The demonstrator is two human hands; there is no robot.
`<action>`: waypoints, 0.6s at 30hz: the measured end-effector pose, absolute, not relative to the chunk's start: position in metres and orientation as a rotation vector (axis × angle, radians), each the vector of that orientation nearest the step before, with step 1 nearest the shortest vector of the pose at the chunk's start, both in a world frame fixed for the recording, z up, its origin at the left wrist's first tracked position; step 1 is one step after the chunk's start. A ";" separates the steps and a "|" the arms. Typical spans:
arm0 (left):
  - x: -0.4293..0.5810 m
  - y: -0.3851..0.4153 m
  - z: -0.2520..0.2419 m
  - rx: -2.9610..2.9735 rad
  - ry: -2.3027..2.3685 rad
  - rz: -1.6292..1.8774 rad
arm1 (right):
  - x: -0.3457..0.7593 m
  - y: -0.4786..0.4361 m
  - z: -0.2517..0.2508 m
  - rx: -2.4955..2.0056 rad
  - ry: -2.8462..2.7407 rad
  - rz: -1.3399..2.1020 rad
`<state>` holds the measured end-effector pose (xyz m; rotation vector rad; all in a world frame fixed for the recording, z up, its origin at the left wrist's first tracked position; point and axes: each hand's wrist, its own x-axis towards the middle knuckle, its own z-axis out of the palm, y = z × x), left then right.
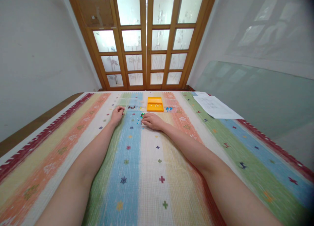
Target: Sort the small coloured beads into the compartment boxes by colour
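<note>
My left hand (117,114) rests at the left of a clear tray, its fingers curled closed; anything inside them is too small or hidden to make out. Just right of it, dark brown small pieces (131,107) lie in the tray. My right hand (154,122) reaches over a loose pile of tiny blue, green and white pieces (139,120) on the tablecloth. Its fingers are bent and slightly apart, with the tips at the pile's edge. Behind it stands an open yellow box (155,110) with a few white bits inside.
Blue pieces (169,109) lie in a clear tray right of the yellow box, and a few yellow pieces (141,108) lie on its left. Printed sheets (218,107) rest at the right on the striped tablecloth (152,173). Glass-paned wooden doors (147,42) stand beyond the table.
</note>
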<state>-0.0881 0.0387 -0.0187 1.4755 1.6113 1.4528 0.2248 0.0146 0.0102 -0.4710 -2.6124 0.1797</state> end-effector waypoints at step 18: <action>-0.089 0.038 -0.021 1.425 1.489 1.372 | 0.225 0.014 0.008 -0.477 -2.569 0.185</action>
